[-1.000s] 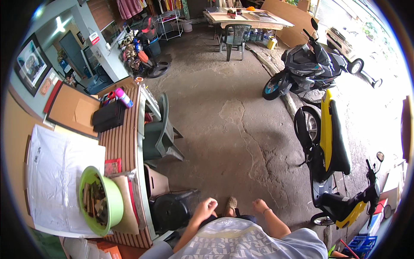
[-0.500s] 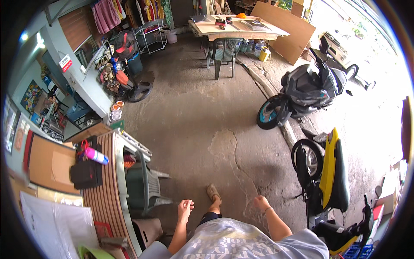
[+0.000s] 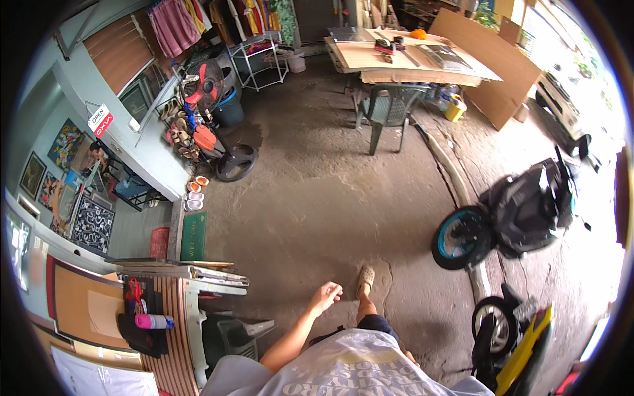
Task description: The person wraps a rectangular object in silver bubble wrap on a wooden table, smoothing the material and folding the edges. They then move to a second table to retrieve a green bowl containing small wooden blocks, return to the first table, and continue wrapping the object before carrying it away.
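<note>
My left hand swings free in front of me over the bare concrete floor, fingers loosely apart and holding nothing. My forearm runs down from it to my grey shirt. Just to its right, my foot in a beige shoe is stepping forward. My right hand is out of the picture. The nearest thing on the left is a grey plastic chair beside a slatted wooden table, which carries a pink bottle and a black bag.
On the right stand a black scooter with a blue-rimmed wheel and a yellow scooter. Ahead are a wooden worktable, a green chair, a red fan, a tyre and a doormat.
I have walked forward away from the slatted table; the green bowl and papers have slid out of view. My right hand, visible earlier, has dropped out of the frame.
</note>
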Demonstrator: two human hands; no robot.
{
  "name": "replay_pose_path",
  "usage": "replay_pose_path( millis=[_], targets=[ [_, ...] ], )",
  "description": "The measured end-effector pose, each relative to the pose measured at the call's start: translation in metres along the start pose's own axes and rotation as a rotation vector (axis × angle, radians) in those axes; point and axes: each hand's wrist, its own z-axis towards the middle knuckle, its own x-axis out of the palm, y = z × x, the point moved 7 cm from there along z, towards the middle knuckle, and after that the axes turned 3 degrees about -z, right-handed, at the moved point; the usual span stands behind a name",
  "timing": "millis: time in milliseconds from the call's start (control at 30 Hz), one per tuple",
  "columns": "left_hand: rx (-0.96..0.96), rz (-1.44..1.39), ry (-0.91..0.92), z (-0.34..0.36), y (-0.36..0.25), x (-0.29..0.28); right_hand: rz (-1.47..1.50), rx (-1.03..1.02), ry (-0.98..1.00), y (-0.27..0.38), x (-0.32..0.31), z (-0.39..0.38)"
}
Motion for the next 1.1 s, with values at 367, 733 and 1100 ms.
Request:
replay_pose_path(
  millis=[367, 733, 1100],
  targets=[
    [-0.447, 0.024, -0.344, 0.176, 0.043, -0.184, 0.013, -0.266, -0.340, 0.333, -0.382, 0.464],
    [-0.521, -0.106, -0.384, 0.483, -0.138, -0.361, 0.427, -0.378, 0.038, 0.902, -0.551, 0.680],
    [-0.100, -0.116, -0.500, 0.980, -0.596, -0.584, 0.773, -0.374, 0.055, 1.172, -0.666, 0.867]
  ],
)
